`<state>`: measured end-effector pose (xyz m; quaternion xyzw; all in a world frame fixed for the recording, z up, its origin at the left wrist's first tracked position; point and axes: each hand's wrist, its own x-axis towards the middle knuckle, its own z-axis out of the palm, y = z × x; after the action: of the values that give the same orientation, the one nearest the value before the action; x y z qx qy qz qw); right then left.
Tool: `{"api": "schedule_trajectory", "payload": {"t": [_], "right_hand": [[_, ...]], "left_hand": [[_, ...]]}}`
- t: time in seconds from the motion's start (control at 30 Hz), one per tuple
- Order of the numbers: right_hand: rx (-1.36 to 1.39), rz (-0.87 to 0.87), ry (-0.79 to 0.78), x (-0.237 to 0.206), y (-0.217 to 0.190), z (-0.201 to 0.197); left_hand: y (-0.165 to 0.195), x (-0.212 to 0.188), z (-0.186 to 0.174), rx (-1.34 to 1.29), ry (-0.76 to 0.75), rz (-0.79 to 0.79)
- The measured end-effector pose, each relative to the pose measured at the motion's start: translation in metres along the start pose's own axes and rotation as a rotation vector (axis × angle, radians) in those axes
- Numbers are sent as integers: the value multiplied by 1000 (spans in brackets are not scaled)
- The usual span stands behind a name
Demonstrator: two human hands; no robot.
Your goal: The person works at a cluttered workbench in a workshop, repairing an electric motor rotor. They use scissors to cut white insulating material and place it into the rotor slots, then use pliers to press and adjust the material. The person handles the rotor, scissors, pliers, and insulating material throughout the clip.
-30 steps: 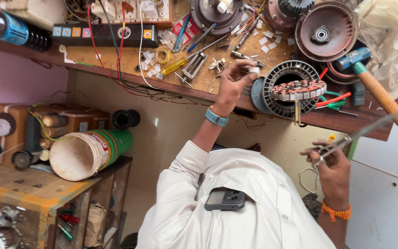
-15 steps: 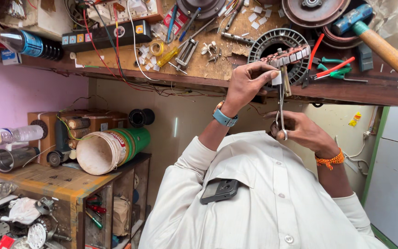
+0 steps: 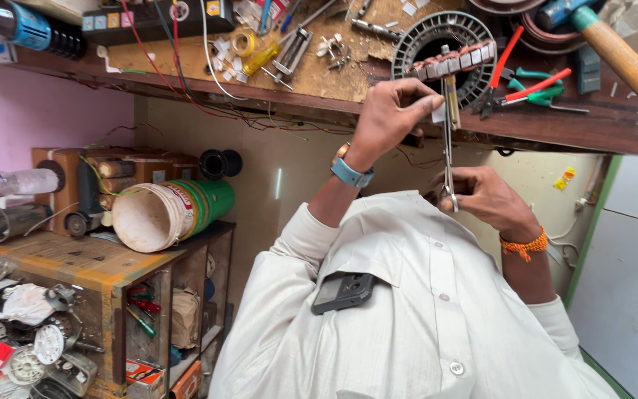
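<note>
Left hand [image 3: 393,111], fingers pinched on a small pale slip [image 3: 438,112], held against the wound stator [image 3: 444,55] at the front edge of the desk [image 3: 599,122]. Just right of the slip, scissors [image 3: 447,140] hang upright below the stator, blades reaching up to its coils. Right hand [image 3: 485,196], below the stator, closed through the scissor handles. Right of the stator lie red-handled pliers [image 3: 529,85] and a wooden-handled hammer [image 3: 622,55].

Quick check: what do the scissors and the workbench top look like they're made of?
Scissors: bare metal by the look, with slim silvery blades and loops that catch the light. Workbench: apparently raw wood or fibreboard, its matt brown surface worn and scuffed, with a darker wooden edge strip.
</note>
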<state>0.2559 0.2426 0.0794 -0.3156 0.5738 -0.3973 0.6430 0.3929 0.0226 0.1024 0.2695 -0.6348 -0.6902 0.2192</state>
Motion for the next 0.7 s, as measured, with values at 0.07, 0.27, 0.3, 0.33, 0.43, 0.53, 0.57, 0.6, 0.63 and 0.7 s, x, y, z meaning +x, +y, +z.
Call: {"api": "schedule_trajectory", "payload": {"t": [0.07, 0.27, 0.3, 0.33, 0.43, 0.53, 0.57, 0.6, 0.63, 0.7], "right_hand": [[-69, 6, 9, -9, 4, -1], [33, -351, 210, -19, -17, 11], [74, -440, 270, -16, -26, 15], [117, -526, 332, -12, -35, 18], [149, -608, 561, 0, -59, 28], [132, -645, 699, 8, -72, 30], [128, -665, 722, 9, -73, 30], [100, -657, 738, 10, -74, 28], [72, -646, 755, 10, -73, 27], [50, -623, 750, 10, -70, 22]], "left_hand": [[-1, 0, 0, -48, -32, 3], [6, 0, 5, -348, -30, -44], [6, -2, 8, -414, -98, -81], [5, -4, 10, -481, -168, -121], [-7, -13, 27, -527, -235, -191], [-25, -18, 47, -503, -207, -157], [-30, -19, 51, -495, -189, -132], [-33, -19, 53, -483, -198, -155], [-35, -20, 54, -471, -206, -179], [-35, -21, 55, -427, -208, -144]]}}
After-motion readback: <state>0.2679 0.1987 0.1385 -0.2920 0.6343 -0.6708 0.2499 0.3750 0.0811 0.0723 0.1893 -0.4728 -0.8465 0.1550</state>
